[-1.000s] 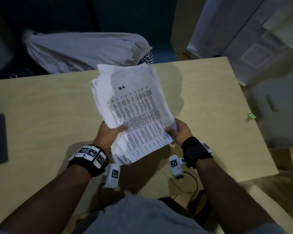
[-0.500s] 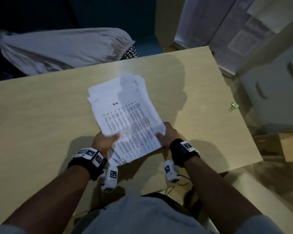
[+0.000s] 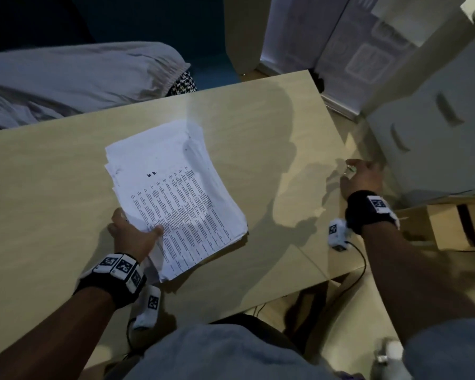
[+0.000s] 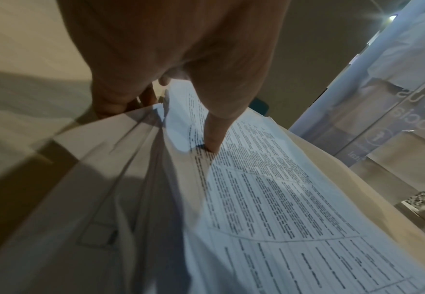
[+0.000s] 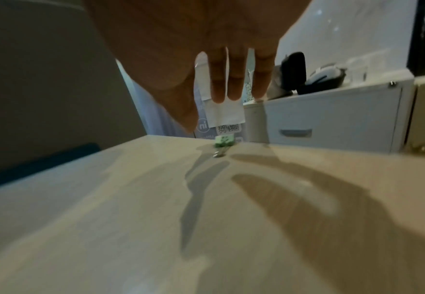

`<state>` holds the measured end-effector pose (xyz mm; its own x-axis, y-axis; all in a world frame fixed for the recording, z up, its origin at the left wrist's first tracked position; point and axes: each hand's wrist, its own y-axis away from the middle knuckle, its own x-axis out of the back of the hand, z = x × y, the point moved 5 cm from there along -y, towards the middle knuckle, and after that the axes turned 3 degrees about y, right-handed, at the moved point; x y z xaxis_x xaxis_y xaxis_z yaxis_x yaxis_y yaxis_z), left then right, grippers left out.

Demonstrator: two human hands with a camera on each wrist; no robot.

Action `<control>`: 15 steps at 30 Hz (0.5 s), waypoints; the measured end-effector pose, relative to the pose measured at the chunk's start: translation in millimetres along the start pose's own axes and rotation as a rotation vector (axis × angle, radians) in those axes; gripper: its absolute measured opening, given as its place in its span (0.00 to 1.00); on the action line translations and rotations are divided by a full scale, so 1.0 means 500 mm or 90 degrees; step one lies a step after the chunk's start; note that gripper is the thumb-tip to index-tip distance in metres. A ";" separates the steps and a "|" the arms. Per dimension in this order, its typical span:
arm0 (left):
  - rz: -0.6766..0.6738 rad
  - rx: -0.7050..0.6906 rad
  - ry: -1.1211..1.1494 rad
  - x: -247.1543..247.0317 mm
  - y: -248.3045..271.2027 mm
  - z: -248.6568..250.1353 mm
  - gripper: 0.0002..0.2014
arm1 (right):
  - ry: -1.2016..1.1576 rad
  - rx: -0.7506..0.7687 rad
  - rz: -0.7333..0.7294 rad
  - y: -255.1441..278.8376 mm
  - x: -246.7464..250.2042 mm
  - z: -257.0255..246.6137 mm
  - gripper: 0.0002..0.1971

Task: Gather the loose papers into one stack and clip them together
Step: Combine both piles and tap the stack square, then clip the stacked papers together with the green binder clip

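On a pale wooden tabletop, the left hand pinches the stack of printed white papers at its near left corner. The right hand, fingers spread and empty, hovers near the small green binder clip at the far right edge; a firm pinch on the clip's body should keep it from skidding off.

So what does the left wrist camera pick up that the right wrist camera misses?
Only the left wrist view shows the paper stack, with the left hand gripping its near edge, thumb on the printed top sheet. Only the right wrist view shows the green binder clip lying near the table's far edge, with the right hand hovering open short of it, and a white drawer cabinet beyond. Both show the pale wooden table and white printed banners in the background.
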<state>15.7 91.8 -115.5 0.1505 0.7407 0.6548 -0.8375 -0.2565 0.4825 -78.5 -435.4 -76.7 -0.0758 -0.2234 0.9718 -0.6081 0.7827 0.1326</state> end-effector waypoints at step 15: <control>-0.014 0.012 -0.054 0.003 0.001 0.017 0.50 | 0.048 0.047 -0.098 -0.036 -0.087 -0.005 0.18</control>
<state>19.8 87.4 -109.5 0.2137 0.6911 0.6904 -0.8235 -0.2528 0.5079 -62.6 -438.3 -120.7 0.0794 -0.2909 0.9535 -0.6643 0.6977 0.2682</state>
